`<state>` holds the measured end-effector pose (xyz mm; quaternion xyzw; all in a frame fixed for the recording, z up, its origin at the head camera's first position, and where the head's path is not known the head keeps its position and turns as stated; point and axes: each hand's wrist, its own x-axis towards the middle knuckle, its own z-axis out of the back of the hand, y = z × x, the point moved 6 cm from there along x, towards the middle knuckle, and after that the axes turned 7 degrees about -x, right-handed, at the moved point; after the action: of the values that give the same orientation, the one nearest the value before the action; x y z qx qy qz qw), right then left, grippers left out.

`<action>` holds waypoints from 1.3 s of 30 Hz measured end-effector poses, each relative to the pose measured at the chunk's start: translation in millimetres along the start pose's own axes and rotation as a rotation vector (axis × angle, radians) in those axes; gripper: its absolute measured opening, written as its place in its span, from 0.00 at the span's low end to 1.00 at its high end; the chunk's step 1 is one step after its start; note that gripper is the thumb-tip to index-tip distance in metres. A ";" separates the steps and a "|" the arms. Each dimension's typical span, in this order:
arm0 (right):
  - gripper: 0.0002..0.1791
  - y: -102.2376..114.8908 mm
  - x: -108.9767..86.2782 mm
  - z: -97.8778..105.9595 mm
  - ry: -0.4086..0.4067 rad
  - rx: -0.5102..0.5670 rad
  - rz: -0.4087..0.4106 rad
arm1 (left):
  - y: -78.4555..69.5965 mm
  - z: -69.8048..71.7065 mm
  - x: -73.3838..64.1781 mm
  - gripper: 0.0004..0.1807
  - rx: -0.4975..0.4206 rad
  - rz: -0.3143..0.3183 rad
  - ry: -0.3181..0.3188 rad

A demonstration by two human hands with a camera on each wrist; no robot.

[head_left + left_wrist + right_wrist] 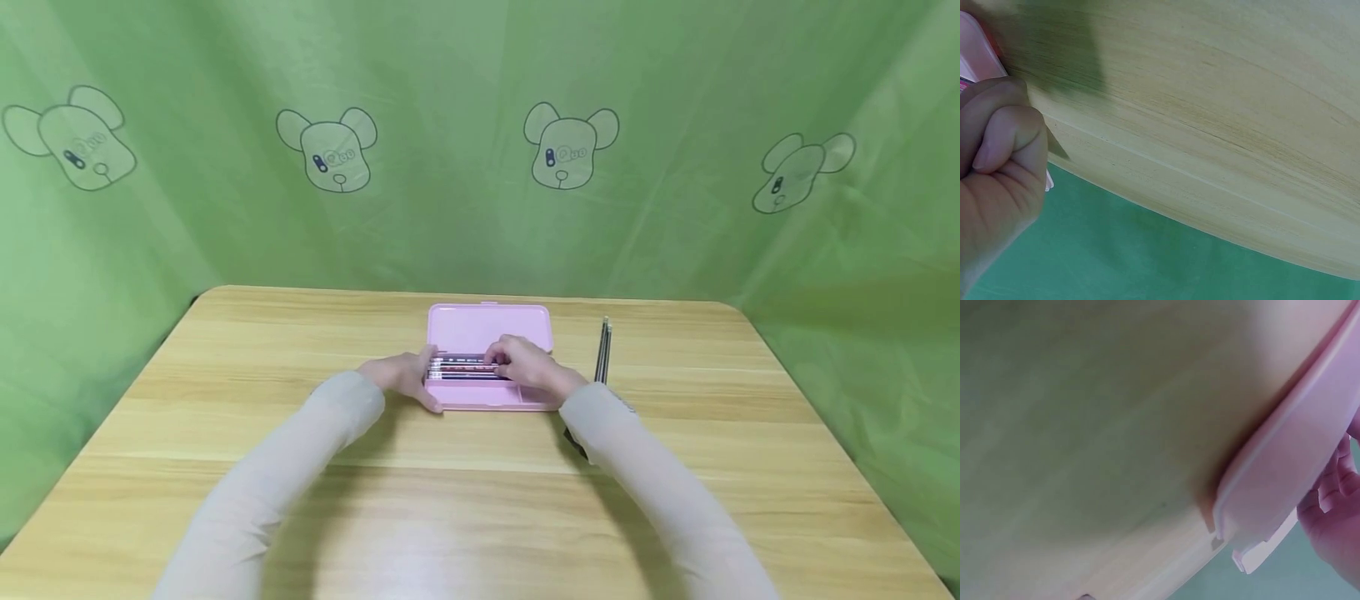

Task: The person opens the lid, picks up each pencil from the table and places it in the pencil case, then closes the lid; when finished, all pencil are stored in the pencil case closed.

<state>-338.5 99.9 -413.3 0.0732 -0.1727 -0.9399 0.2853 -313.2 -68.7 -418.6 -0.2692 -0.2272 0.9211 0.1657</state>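
Note:
A pink pencil case [489,327] lies with its lid folded back, its front wall toward me. Several pencils [457,367] lie side by side in its tray, white ends to the left. My left hand [408,375] grips the left end of the case, thumb at the front corner and fingers toward the back; curled fingers show in the left wrist view. Over the tray, my right hand [525,364] pinches at a pencil, with finger and thumb down among the row and the pencils' right ends hidden under it. The right wrist view shows this hand [1338,515] beyond the case wall [1291,450].
Two dark pencils [603,350] lie on the wooden table [450,508] right of the case, partly behind my right sleeve [622,442]. A black item [575,442] peeks out beside that sleeve. Green curtains [450,233] with bear-face outlines surround the table.

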 end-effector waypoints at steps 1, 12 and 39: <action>0.09 -0.5 0.0 0.0 0.001 -0.006 -0.013 | 0.0 0.2 0.0 0.59 0.000 0.000 0.000; 0.06 -3.6 -3.0 2.0 -0.012 -0.006 -0.048 | 0.2 -1.3 0.2 0.60 -0.002 0.001 0.010; 0.14 -64.8 -50.7 42.3 -0.111 0.174 -0.103 | -2.4 0.6 -3.8 0.57 -0.001 -0.014 -0.002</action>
<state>-339.7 190.7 -395.8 0.0541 -0.2652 -0.9375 0.2189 -310.1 -68.5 -415.3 -0.2666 -0.2295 0.9202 0.1718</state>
